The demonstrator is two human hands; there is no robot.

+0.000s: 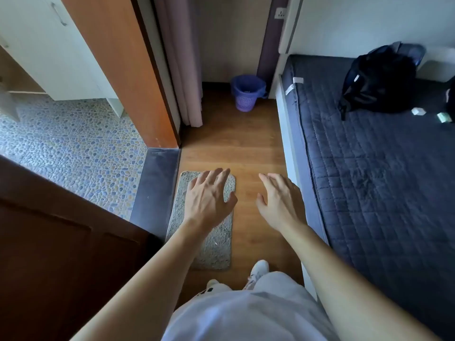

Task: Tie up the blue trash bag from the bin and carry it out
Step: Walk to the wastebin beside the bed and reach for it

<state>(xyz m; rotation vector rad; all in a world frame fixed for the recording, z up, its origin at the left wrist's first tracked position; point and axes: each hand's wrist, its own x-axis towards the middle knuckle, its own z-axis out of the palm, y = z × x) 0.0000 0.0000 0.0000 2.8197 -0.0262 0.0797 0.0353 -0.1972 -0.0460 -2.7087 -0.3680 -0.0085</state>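
A small purple mesh bin (245,102) stands on the wooden floor at the far end of the narrow passage, against the wall beside the bed. A blue trash bag (248,82) lines it, folded over the rim, with some pale rubbish inside. My left hand (209,198) and my right hand (279,199) are stretched out in front of me, palms down, fingers spread, holding nothing. Both hands are well short of the bin.
A grey mat (209,232) lies on the floor under my left hand. A bed with a dark quilted cover (374,173) runs along the right, with a black backpack (379,82) on it. A doorway to a pebble-tiled room (73,148) opens left; a curtain (182,70) hangs ahead.
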